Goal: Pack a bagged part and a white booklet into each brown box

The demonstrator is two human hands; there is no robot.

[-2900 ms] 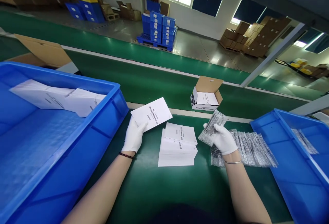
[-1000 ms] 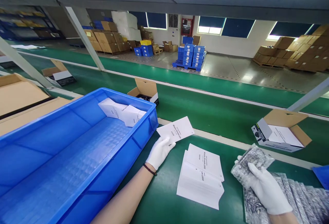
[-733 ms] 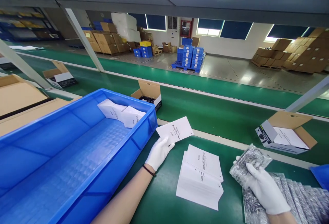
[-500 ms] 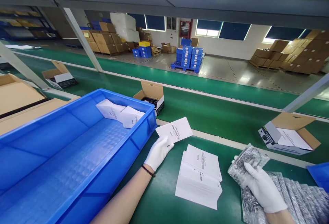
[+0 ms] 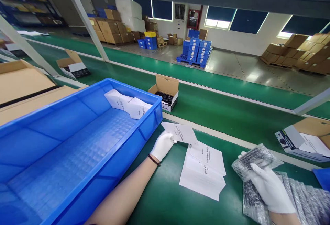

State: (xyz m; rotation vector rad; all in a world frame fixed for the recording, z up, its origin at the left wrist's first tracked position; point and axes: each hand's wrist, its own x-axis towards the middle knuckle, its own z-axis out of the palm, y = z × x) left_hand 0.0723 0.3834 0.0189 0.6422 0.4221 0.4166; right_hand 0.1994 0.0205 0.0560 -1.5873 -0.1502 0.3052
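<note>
White gloves cover both hands. My left hand is closed on the edge of a white printed booklet, raised beside the blue bin's near corner. Just right of it, a stack of similar booklets lies fanned on the green work surface. My right hand grips a clear bubble-wrap pouch, with a dark item dimly visible inside. Under that hand, a row of more bubble-wrap pouches lies overlapping on the surface. Some fingers of my right hand are hidden behind the pouch.
The large blue bin on the left holds several booklets at its far end. On the green belt stand open boxes: one with black contents, one at right with white paper inside, another farther left. A slanted post rises behind.
The booklet in my left hand has tilted and come down toward the stack. The box with black contents and the right-hand box sit farther right in view. Both hands keep their hold.
</note>
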